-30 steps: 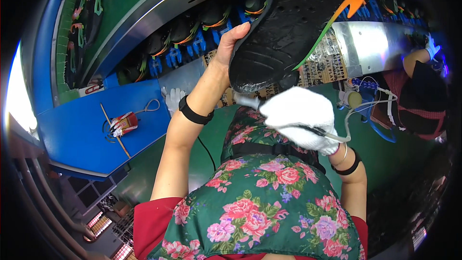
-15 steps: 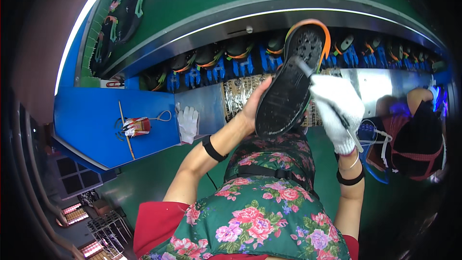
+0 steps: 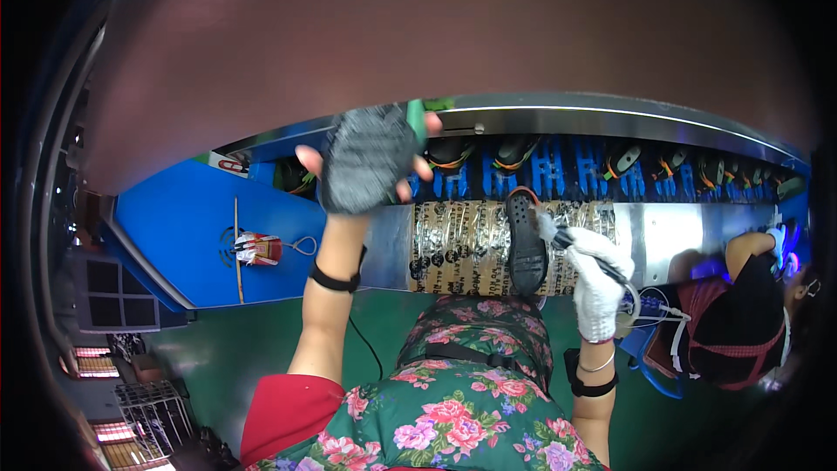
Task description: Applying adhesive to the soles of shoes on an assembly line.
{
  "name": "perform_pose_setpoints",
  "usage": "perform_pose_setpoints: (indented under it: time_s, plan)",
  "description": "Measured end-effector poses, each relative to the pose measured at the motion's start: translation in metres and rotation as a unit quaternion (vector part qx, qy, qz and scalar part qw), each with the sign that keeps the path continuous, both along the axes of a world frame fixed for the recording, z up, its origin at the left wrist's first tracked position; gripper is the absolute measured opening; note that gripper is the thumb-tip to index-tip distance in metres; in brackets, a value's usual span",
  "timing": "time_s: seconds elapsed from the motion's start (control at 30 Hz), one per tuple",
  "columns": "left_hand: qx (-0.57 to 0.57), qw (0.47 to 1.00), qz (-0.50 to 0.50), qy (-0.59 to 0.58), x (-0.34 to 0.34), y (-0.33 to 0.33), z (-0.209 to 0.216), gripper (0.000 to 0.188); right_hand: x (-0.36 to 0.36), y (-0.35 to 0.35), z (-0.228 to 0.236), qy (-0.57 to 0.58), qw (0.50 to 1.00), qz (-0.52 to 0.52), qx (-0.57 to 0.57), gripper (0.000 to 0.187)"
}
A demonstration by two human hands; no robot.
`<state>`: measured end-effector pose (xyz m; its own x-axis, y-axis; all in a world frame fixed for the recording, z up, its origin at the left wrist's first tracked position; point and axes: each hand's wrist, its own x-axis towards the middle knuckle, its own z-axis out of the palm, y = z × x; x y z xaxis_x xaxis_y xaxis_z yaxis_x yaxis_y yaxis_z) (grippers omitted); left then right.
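My left hand (image 3: 417, 161) is raised at the upper left, fingers wrapped round a dark shoe sole (image 3: 370, 161) with a green strip along one edge. Motion blurs the sole's surface. A second black shoe sole (image 3: 527, 249), with small holes and an orange edge at its far end, lies lengthwise on the taped ledge (image 3: 458, 244). My right hand (image 3: 595, 283), in a white knit glove, grips a brush (image 3: 554, 234). The pale bristles are close to the lying sole's right side, near its holed end; whether they touch it I cannot tell.
Behind the ledge, blue holders (image 3: 547, 166) and dark shoes with orange trim stand in a row. A blue side table (image 3: 183, 240) at left carries a small red and white item (image 3: 259, 249) and a thin stick. Another person (image 3: 737, 331) works at right. A brown blur covers the top.
My left hand has moved up and left with a sole. My right hand and brush have come lower, beside a sole now visible on the ledge. The view has shifted, and brown blur covers the green belt.
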<state>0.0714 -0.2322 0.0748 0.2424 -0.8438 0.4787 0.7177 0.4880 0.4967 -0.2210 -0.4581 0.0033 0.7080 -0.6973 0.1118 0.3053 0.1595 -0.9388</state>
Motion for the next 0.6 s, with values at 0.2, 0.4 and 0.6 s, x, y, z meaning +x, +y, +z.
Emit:
perform_pose_setpoints:
  time_s: [0.2, 0.4, 0.6]
  plan:
    - [0.001, 0.909, 0.344, 0.236, 0.119, 0.032, -0.026, 0.076, 0.013, 0.028, -0.037, 0.076, 0.992, 0.096, -0.011, 0.019]
    - [-0.017, 0.874, 0.415, 0.251, 0.081, -0.009, -0.020, 0.059, -0.017, 0.034, -0.058, 0.102, 0.989, 0.089, 0.067, 0.023]
    - [0.039, 0.847, 0.439, 0.297, 0.051, -0.065, 0.004, 0.063, -0.046, 0.029, -0.072, 0.093, 0.987, 0.051, 0.117, 0.021]
